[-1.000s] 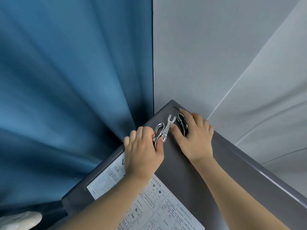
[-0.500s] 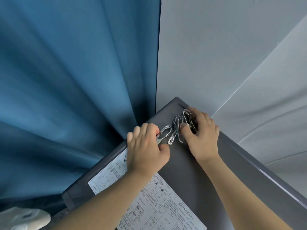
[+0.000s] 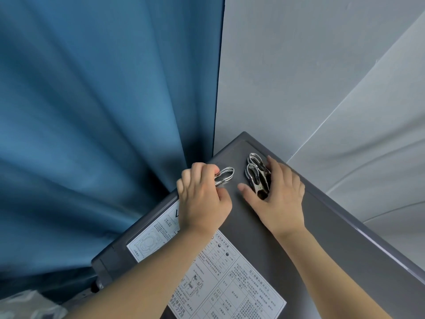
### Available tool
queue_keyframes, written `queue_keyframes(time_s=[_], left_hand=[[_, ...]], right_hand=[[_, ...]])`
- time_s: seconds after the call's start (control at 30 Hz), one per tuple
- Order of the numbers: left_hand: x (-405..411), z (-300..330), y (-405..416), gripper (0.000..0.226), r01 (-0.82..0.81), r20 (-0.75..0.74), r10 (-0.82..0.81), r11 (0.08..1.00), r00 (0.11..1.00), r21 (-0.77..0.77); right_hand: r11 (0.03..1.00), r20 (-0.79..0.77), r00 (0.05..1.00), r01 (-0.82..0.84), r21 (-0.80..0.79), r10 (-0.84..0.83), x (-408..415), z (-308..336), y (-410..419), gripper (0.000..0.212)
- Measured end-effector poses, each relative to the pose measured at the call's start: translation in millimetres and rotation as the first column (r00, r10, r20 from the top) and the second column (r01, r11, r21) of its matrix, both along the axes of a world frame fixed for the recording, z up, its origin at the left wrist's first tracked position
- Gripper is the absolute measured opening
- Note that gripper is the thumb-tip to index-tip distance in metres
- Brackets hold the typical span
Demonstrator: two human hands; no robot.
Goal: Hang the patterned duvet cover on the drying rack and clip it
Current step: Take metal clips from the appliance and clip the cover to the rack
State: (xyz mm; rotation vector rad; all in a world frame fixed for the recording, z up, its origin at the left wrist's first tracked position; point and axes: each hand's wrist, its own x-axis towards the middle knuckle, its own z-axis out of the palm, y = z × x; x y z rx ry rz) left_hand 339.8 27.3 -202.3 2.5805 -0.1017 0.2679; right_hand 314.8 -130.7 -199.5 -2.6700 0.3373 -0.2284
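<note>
Clips of bright metal lie at the far corner of a grey appliance top [image 3: 305, 238], and they are the only task items in view; the duvet cover and the drying rack do not appear in the frame. One clip [image 3: 226, 176] is held by the left hand [image 3: 202, 199], whose fingers are curled around its near end so that the looped end projects toward the corner. A small cluster of further clips [image 3: 256, 174] rests on the top, just beside the first clip but apart from it. The right hand [image 3: 277, 199] lies over this cluster, with the thumb stretched along the near left side and the fingers curved around the far side, in contact with the metal; whether the cluster is lifted or merely gathered against the surface cannot be determined. Both forearms are bare and reach in from the lower edge. A white printed instruction label [image 3: 220, 272] is stuck to the appliance top, partly under the left forearm. A blue curtain [image 3: 103, 123] hangs to the left of the appliance, and a pale grey wall [image 3: 299, 65] stands behind it. A light-coloured object at the lower left corner is too blurred to identify.
</note>
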Motion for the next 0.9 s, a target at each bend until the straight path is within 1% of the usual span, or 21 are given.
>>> queue_keyframes(time_s=[0.03, 0.1, 0.2, 0.3, 0.37, 0.43, 0.5, 0.57, 0.6, 0.63, 0.67, 0.77, 0.83, 0.9], left_hand=[[0, 0, 0, 0.035, -0.016, -0.002, 0.016, 1.000, 1.000, 0.004], [0, -1, -1, 0.036, -0.063, -0.003, 0.063, 0.998, 0.998, 0.020], [-1, 0, -2, 0.033, -0.099, -0.001, 0.099, 0.991, 0.995, 0.085], [-2, -2, -4, 0.021, -0.105, 0.021, 0.103, 0.983, 0.994, 0.150], [-4, -6, -4, 0.011, -0.115, 0.052, 0.108, 0.979, 0.993, 0.169], [-6, -8, -2, 0.011, -0.127, 0.075, 0.116, 0.977, 0.990, 0.170], [-7, -9, 0, 0.015, -0.119, 0.093, 0.105, 0.980, 0.990, 0.160], [-9, -8, 3, 0.018, -0.110, 0.091, 0.098, 0.984, 0.991, 0.143], [-11, -7, 5, 0.019, -0.119, 0.075, 0.110, 0.985, 0.991, 0.123], [-14, -4, 6, 0.020, -0.133, 0.049, 0.128, 0.987, 0.991, 0.094], [-18, 1, 8, 0.022, -0.148, 0.019, 0.147, 0.987, 0.989, 0.061], [-35, 23, 20, 0.030, -0.166, -0.039, 0.166, 0.986, 0.985, 0.009], [-47, 44, 31, 0.033, -0.144, -0.081, 0.144, 0.990, 0.986, -0.001], [-64, 69, 44, 0.033, -0.138, -0.097, 0.136, 0.990, 0.986, -0.023]], right_hand=[[0.997, -0.004, 1.000, -0.007, -0.072, 0.007, 2, -2, 2, 0.078], [0.992, 0.025, 1.000, 0.006, -0.123, -0.003, 6, -4, 6, 0.066], [0.995, 0.040, 0.997, 0.069, -0.068, -0.067, 8, -4, 6, 0.059], [0.994, 0.024, 0.994, 0.105, 0.024, -0.106, 9, -2, 5, 0.056], [0.991, 0.026, 0.994, 0.107, 0.078, -0.109, 10, 1, 6, 0.052], [0.989, 0.027, 0.995, 0.094, 0.112, -0.097, 8, 6, 6, 0.049], [0.994, -0.036, 0.997, 0.073, 0.085, -0.070, 7, 14, 6, 0.050], [1.000, -0.200, 0.980, 0.019, -0.021, -0.022, 7, 26, 6, 0.047], [0.999, -0.290, 0.957, -0.006, -0.054, -0.010, 6, 32, 6, 0.041], [0.999, -0.366, 0.931, -0.011, -0.050, -0.008, 4, 37, 6, 0.035], [1.000, -0.416, 0.909, 0.009, -0.013, -0.014, -1, 42, 6, 0.031], [0.972, -0.479, 0.878, 0.112, 0.207, 0.000, -22, 53, 12, 0.021], [0.939, -0.471, 0.880, 0.111, 0.325, 0.059, -34, 65, 19, 0.013], [0.900, -0.420, 0.901, 0.086, 0.427, 0.113, -44, 81, 29, 0.008]])
